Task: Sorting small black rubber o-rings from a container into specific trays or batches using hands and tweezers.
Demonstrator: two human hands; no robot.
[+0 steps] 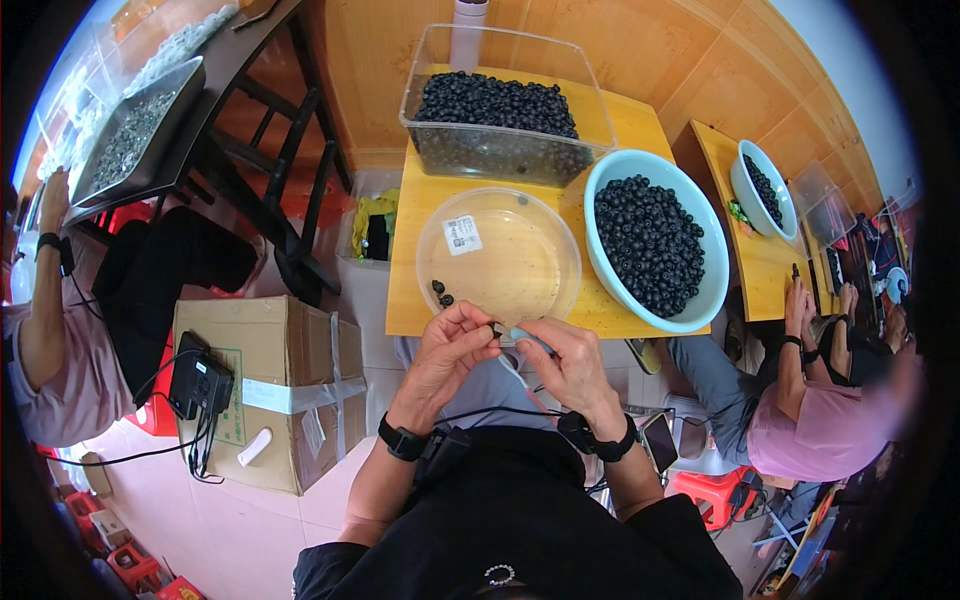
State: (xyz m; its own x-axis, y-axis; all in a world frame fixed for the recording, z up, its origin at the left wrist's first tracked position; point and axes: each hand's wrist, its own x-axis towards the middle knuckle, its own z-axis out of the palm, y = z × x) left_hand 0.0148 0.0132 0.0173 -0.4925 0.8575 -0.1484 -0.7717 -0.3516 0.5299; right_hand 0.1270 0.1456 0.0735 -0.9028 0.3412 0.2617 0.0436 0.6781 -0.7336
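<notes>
In front of the yellow table's near edge, my left hand (pixel 447 352) pinches a small black round piece (pixel 496 330) between thumb and fingertips. My right hand (pixel 570 365) is closed around a small tool with a light blue handle (pixel 532 340), its tip close to that piece. What the tip is like is too small to tell. Just beyond my hands sits a shallow round clear tub (pixel 553 215) with a white label inside and a few black pieces (pixel 441 293) at its near left. A light blue bowl (pixel 597 180) full of the same black pieces stands to the right.
A clear rectangular bin (pixel 590 90) of black pieces stands at the table's back, by a pink bottle (pixel 468 35). A taped cardboard box (pixel 270 340) with a black device (pixel 200 385) is at left. Co-workers sit on both sides; another blue bowl (pixel 745 190) stands right.
</notes>
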